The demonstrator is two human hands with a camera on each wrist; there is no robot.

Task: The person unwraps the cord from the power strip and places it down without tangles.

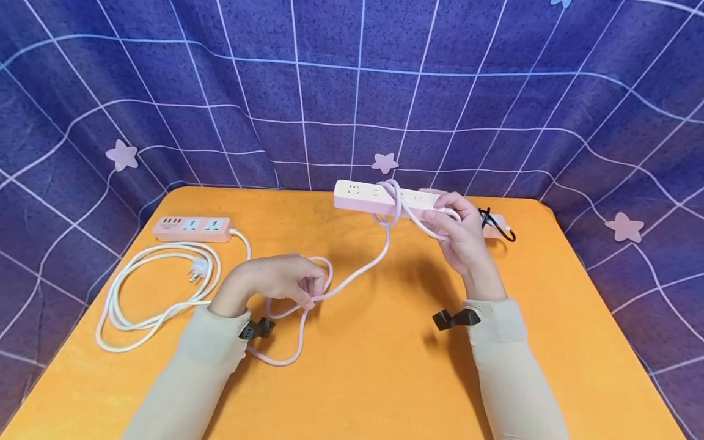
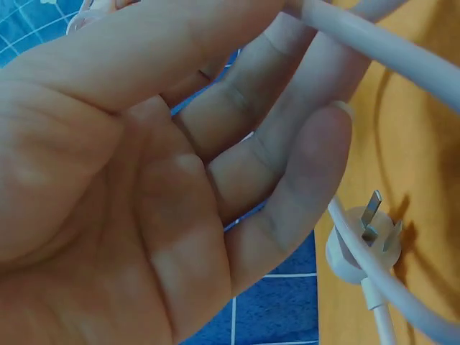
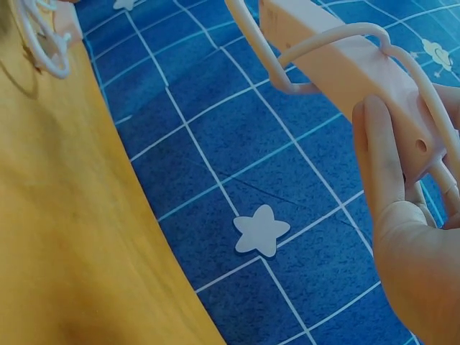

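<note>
Raised above the table's far side, a pale pink and white power strip (image 1: pixel 363 197) is gripped at its right end by my right hand (image 1: pixel 462 235). In the right wrist view, fingers press along the side of the strip (image 3: pixel 345 65). A pale cord (image 1: pixel 359 273) loops around the strip's middle and runs down toward the left. My left hand (image 1: pixel 280 281) pinches that cord between thumb and fingertips, low over the table. More of the cord lies in loose loops beneath and beside the left hand. The left wrist view shows the cord (image 2: pixel 402 54) leaving the fingertips.
At left on the orange table (image 1: pixel 363 391) lies a pink power strip (image 1: pixel 169 234) with its white cord coiled (image 1: pixel 112 305) and a three-pin plug (image 1: pixel 199 269). Behind my right hand sits another strip (image 1: pixel 492 231) with a black tie (image 1: pixel 485 215). A blue grid cloth (image 1: pixel 330 98) surrounds the table.
</note>
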